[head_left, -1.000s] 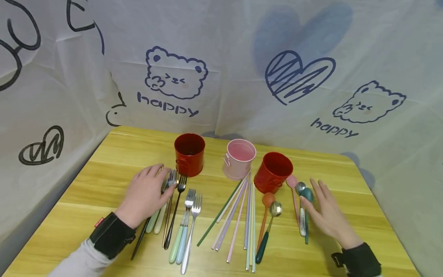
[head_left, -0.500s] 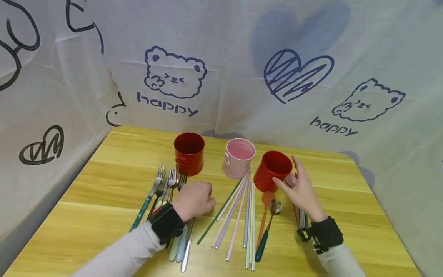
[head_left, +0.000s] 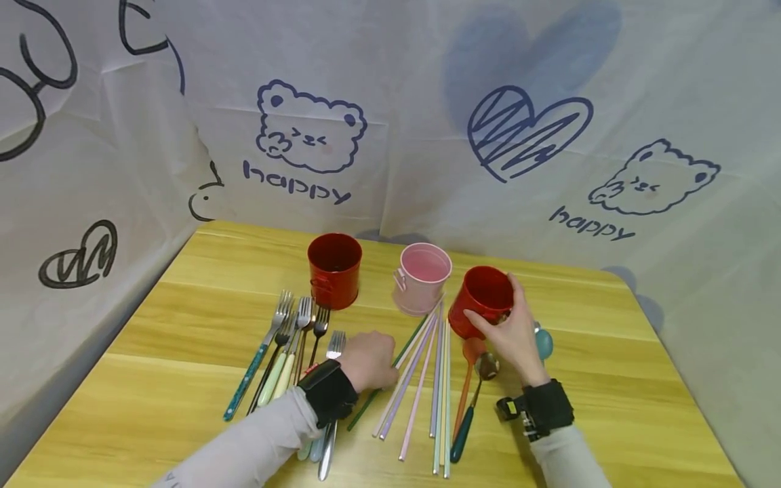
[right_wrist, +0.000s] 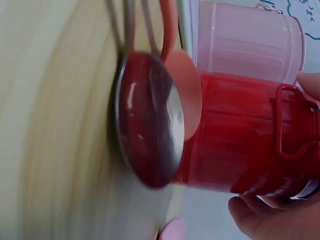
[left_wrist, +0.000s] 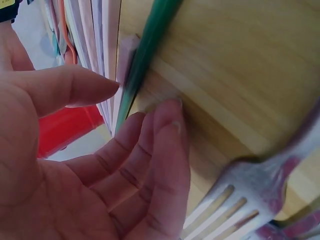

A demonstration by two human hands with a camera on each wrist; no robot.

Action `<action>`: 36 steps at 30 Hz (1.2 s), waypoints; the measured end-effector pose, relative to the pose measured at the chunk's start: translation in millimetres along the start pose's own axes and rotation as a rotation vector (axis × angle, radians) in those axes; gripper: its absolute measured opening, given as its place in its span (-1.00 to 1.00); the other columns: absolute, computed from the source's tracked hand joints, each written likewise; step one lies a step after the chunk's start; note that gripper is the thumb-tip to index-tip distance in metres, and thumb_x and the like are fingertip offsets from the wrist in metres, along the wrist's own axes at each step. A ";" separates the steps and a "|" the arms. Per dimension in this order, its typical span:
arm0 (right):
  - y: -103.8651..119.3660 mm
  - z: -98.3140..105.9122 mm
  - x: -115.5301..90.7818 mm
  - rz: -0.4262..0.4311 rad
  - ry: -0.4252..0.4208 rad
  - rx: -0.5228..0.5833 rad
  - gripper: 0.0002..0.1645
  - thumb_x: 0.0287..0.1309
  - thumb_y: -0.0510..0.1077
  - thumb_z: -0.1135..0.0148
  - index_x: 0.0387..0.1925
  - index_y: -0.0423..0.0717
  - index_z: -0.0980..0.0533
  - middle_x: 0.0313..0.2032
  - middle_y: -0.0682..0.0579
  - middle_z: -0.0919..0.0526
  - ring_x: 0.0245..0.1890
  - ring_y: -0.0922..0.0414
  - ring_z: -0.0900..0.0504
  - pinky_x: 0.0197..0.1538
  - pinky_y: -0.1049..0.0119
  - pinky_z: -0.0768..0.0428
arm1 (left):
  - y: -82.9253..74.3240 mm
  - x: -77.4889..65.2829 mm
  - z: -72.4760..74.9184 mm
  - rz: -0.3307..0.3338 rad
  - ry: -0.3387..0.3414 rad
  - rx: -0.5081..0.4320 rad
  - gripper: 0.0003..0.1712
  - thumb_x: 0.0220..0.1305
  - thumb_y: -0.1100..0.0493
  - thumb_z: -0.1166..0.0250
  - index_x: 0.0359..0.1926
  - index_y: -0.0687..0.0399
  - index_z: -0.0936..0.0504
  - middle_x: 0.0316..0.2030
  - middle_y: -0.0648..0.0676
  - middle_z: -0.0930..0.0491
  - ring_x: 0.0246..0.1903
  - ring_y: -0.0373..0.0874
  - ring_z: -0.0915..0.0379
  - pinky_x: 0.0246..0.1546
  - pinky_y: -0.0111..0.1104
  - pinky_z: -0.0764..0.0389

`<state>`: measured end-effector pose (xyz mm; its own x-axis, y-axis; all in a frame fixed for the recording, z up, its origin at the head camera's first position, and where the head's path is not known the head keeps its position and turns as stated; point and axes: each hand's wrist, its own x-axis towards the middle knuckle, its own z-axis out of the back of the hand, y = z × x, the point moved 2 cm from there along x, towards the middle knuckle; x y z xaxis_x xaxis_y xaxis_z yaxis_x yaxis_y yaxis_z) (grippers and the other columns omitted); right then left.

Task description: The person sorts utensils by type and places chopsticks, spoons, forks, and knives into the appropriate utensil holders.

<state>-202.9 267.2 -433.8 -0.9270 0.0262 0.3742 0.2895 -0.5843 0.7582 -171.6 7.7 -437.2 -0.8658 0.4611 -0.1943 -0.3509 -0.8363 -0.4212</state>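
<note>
A white cloth (head_left: 421,190) with blue bear and heart drawings hangs behind the far edge of the wooden table (head_left: 140,407). Near that edge stand three cups: a left red cup (head_left: 335,295) towards the far left corner, a pink cup (head_left: 413,297) in the middle and a right red cup (head_left: 462,313) towards the far right corner. The right hand (head_left: 514,333) grips the right red cup, thumb and fingers on opposite sides of it. The left hand (head_left: 369,361) is over the middle, partly open, a clear gap between thumb and curved fingertips. A green stick (head_left: 364,409) lies right by them; whether they touch it I cannot tell. The left sleeve (head_left: 262,430) crosses the forks (head_left: 285,376) on the table's left half, hiding several handles. Other coloured sticks (head_left: 418,390) fan from the pink cup towards the near edge. An orange spoon (head_left: 472,349) and a metal spoon (head_left: 487,366) lie in front of the right red cup; a teal spoon (head_left: 544,344), partly hidden, lies nearer the right edge.
</note>
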 end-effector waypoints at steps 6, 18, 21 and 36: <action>-2.3 -4.5 -0.4 -0.053 -0.055 0.026 0.17 -0.06 -0.07 -0.45 0.43 -0.11 0.09 0.26 -0.22 -0.28 0.16 -0.18 -0.32 0.07 -0.17 -0.46 | -4.5 2.6 0.7 0.015 0.019 0.041 -0.74 -0.05 0.19 -0.28 -0.72 0.00 -0.39 -0.78 -0.07 -0.24 -0.76 -0.16 -0.26 -0.76 -0.34 -0.28; 4.1 -5.6 -1.6 -0.085 -0.058 -0.011 0.22 -0.10 0.04 -0.47 0.42 -0.15 0.08 0.24 -0.20 -0.31 0.15 -0.16 -0.35 0.08 -0.15 -0.46 | -8.9 8.7 -0.7 0.025 -0.023 0.113 -0.68 -0.07 0.19 -0.30 -0.85 -0.05 -0.47 -0.78 -0.06 -0.44 -0.69 -0.09 -0.40 -0.70 -0.25 -0.44; 4.1 -4.3 -1.4 -0.074 -0.047 -0.008 0.17 -0.11 0.06 -0.47 0.39 -0.15 0.02 0.22 -0.18 -0.35 0.13 -0.15 -0.37 0.05 -0.14 -0.48 | -9.0 9.3 0.5 0.027 -0.028 0.109 -0.68 -0.08 0.17 -0.31 -0.85 -0.04 -0.46 -0.78 -0.06 -0.43 -0.70 -0.11 -0.39 -0.70 -0.25 -0.43; 0.5 -3.5 -1.4 -0.016 -0.040 0.006 0.12 -0.13 0.05 -0.48 0.35 -0.19 -0.06 0.17 -0.20 -0.40 0.10 -0.17 -0.41 0.03 -0.12 -0.50 | -4.8 9.8 34.5 -0.079 -0.073 -0.150 -0.74 0.07 0.07 -0.30 -0.62 0.00 -0.44 -0.72 -0.09 -0.33 -0.69 -0.21 -0.28 -0.67 -0.39 -0.24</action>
<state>-202.3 264.0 -435.8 -0.9214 0.0683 0.3826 0.2758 -0.5789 0.7674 -190.8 6.0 -406.6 -0.8634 0.4959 -0.0928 -0.3661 -0.7424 -0.5611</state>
